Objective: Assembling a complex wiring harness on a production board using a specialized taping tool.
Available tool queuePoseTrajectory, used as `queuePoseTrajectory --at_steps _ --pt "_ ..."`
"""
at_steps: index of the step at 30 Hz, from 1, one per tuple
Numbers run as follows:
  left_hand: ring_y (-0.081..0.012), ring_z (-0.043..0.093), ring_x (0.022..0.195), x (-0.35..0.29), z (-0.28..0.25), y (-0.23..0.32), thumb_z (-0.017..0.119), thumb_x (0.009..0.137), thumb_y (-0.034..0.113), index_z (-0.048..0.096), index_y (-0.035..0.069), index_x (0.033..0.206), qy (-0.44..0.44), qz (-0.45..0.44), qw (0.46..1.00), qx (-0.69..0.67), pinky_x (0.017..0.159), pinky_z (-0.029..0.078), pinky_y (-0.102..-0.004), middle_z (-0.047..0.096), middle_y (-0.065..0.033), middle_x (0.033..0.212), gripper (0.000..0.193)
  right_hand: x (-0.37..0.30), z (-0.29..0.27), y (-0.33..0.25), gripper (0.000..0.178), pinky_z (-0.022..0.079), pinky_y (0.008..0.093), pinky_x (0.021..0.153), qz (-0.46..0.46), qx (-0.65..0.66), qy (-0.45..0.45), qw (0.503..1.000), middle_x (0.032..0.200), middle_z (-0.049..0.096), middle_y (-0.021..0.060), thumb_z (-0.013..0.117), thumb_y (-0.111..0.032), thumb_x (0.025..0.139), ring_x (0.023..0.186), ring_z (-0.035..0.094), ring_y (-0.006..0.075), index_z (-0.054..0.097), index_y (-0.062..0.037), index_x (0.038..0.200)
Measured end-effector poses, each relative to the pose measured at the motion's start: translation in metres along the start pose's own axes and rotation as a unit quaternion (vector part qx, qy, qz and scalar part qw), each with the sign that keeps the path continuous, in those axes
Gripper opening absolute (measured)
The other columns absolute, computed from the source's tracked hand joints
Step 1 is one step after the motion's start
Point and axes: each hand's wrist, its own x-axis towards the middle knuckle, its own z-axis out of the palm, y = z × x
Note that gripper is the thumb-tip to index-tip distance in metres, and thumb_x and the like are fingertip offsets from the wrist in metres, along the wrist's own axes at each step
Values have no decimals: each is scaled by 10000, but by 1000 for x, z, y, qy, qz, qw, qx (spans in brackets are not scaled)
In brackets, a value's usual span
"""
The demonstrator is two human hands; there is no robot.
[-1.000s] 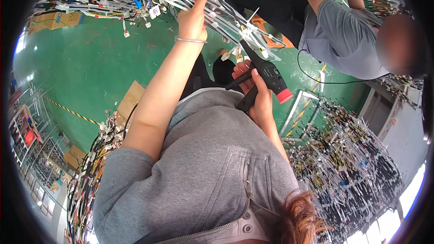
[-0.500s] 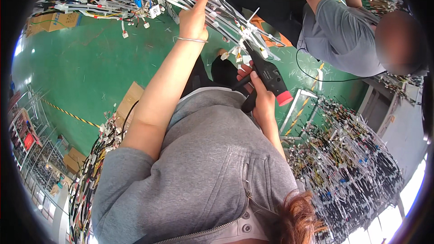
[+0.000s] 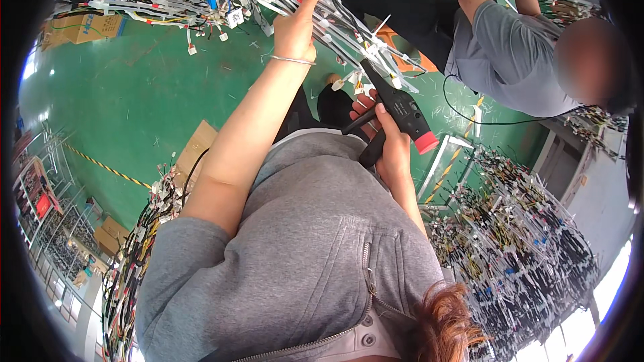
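Note:
My left hand (image 3: 295,35) is closed round a wire harness (image 3: 343,35), a bundle of grey and white sleeved wires with white connectors and tags. The thumb lies along its top. My right hand (image 3: 394,144) grips a black cable tie gun (image 3: 404,108) with a red end knob, its fingers round the handle and trigger. The gun's narrow nose meets the underside of the harness near its right end, among the connectors. A pale cable tie tail (image 3: 383,23) sticks up from the bundle there. Exactly where the nose touches is hidden by wires.
More harnesses (image 3: 127,0) hang at the far left above a cardboard box (image 3: 84,29). A co-worker in a grey shirt (image 3: 506,53) sits at the upper right, near an orange stool (image 3: 402,57). Dense hanging harnesses (image 3: 516,241) fill the lower right. Green floor (image 3: 147,94) shows between.
Both hands, the harness and the cable tie gun have shifted slightly to the right in the picture. The grips look the same.

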Motion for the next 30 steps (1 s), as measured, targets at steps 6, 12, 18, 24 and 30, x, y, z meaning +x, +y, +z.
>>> queuePoseTrajectory --at_steps 6,12,18,24,30 --pt "-151 659 719 6 -3 -4 821 806 211 638 53 1021 -11 21 1000 11 587 528 -316 674 -43 911 324 15 -17 20 272 520 386 808 46 76 -16 996 975 676 144 585 -217 963 924 665 231 593 24 1088" --pt "-120 637 767 12 -8 1 802 820 158 641 40 1015 -2 -6 1000 9 638 540 -311 667 -33 931 279 -6 -68 29 368 526 392 681 -249 -549 68 795 833 671 185 729 -230 846 756 675 356 614 -29 1132" --pt "-132 655 695 15 -8 -2 756 868 224 678 70 976 3 -15 999 30 576 515 -295 704 -34 875 203 -6 -68 32 359 492 377 983 -26 -83 -28 996 1177 663 168 587 -113 953 1087 643 257 554 43 1274" --pt "-147 665 738 15 -8 -3 743 878 214 671 66 991 -27 -16 999 22 639 559 -328 693 -31 882 199 5 -51 17 403 478 435 1025 -12 -46 -39 998 1205 617 250 535 -134 969 1121 627 332 489 74 1311" --pt "-158 667 768 13 -8 -5 748 875 225 662 63 1012 -37 -3 999 18 678 570 -351 693 -41 911 229 3 -38 23 417 476 434 1028 -12 -1 -37 999 1228 603 251 522 -156 976 1135 619 318 478 74 1320"
